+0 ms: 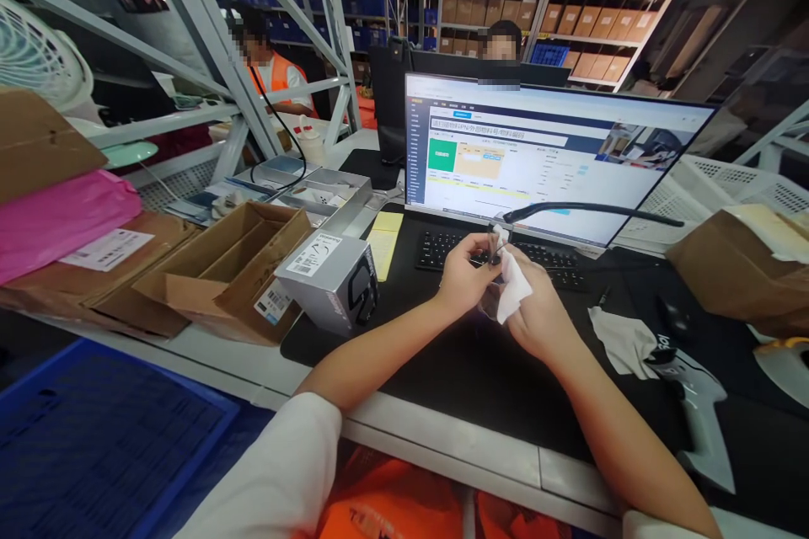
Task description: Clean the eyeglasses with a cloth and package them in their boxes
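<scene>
Held glasses (499, 248) pinched in left hand (464, 274) above bench (442, 438), steadied for right hand (537, 312) clamped on white cloth (511, 286), near keyboard (442, 248).

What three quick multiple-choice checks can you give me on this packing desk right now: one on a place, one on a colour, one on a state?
1. Where does the grey product box stand?
A. On top of the monitor
B. On the desk left of the keyboard, beside the open cardboard box
C. In the blue crate

2. What colour is the soft parcel at far left?
A. Pink
B. Green
C. Black

3. What is the state of the hands?
A. Both lie flat and empty
B. One types on the keyboard
C. The left hand pinches a small dark item and the right hand holds a white cloth to it

Answers: 1 B, the box sits on the mat's left edge beside the carton. 2 A, its wrapping is bright pink. 3 C, both hands meet above the mat in front of the monitor.
</scene>
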Motion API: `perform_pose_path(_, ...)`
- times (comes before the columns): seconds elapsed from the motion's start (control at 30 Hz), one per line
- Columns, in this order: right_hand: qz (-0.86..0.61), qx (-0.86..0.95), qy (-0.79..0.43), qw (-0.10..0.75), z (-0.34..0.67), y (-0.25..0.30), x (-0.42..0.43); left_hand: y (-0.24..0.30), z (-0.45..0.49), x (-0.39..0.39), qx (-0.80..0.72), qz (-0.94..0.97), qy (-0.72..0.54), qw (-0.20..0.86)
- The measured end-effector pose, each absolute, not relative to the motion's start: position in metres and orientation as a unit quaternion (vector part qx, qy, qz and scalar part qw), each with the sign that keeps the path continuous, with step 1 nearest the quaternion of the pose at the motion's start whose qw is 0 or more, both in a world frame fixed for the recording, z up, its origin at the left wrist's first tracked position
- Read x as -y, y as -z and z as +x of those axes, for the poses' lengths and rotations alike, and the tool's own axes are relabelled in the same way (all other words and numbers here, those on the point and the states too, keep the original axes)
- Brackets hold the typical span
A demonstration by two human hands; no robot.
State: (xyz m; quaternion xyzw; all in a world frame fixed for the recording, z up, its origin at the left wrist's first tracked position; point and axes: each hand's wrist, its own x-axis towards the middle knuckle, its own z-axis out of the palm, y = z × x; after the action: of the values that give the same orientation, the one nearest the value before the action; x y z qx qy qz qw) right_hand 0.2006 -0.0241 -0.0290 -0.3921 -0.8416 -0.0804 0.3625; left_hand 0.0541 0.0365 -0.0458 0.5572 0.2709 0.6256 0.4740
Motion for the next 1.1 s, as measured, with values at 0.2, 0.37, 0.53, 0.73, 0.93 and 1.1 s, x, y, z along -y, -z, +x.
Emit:
perform_pose_path(0.2,-0.411,0.849,0.122,0.310,0.199,0.030,0.024,0.046,0.056,-0.041,-0.264,0.532,-0.628,0.503)
perform_pose_path(0.37,-0.441,0.838,0.147,0.285,0.196,0.031,0.024,0.049,0.056,-0.043,-0.296,0.539,-0.603,0.509)
perform_pose_path(0.53,-0.438,0.833,0.145,0.305,0.204,0.039,0.016,0.049,0.055,-0.042,-0.332,0.582,-0.551,0.497)
perform_pose_path(0.73,-0.441,0.837,0.100,0.309,0.212,0.044,0.007,0.049,0.054,-0.048,-0.326,0.579,-0.533,0.524)
perform_pose_path(0.93,-0.441,0.816,0.093,0.361,0.199,0.047,0.015,0.045,0.054,-0.043,-0.272,0.527,-0.578,0.561)
perform_pose_path(1.1,-0.446,0.813,0.155,0.339,0.192,0.049,0.018,0.042,0.055,-0.040,-0.254,0.465,-0.595,0.604)
